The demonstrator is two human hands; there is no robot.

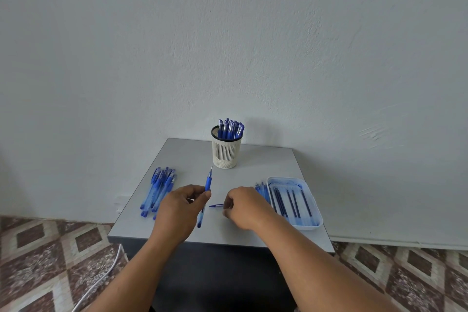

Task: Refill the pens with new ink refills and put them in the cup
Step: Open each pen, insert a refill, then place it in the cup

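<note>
A: Small grey table [266, 167] against a pale wall, patterned tiles on the floor. What's happening nearest us?

B: The left hand [181, 206] grips a pen [205, 192] about mid-barrel, fingers curled round it, its uncapped tip pointing away toward the wall. The right hand [241, 206] has its fingers curled down at the tabletop, and a small blue piece, likely the cap [216, 205], pokes out beside them. I can't tell whether it's pinched or only touched.

A: So which step is that?

B: I'd judge capping the pen, the last bit before it goes in the cup.

A: And the stock?

B: On the left lies a pile of pens [159, 191], presumably still to be refilled. On the right a tray [312, 200] holds several dark refills [291, 201], with more blue pieces just beside its left wall.

A: Further back?

B: The cup [226, 153] stands upright, already crowded with capped pens.

A: Progress?

B: Well along, I'd say, though that left pile means plenty remains.
</note>
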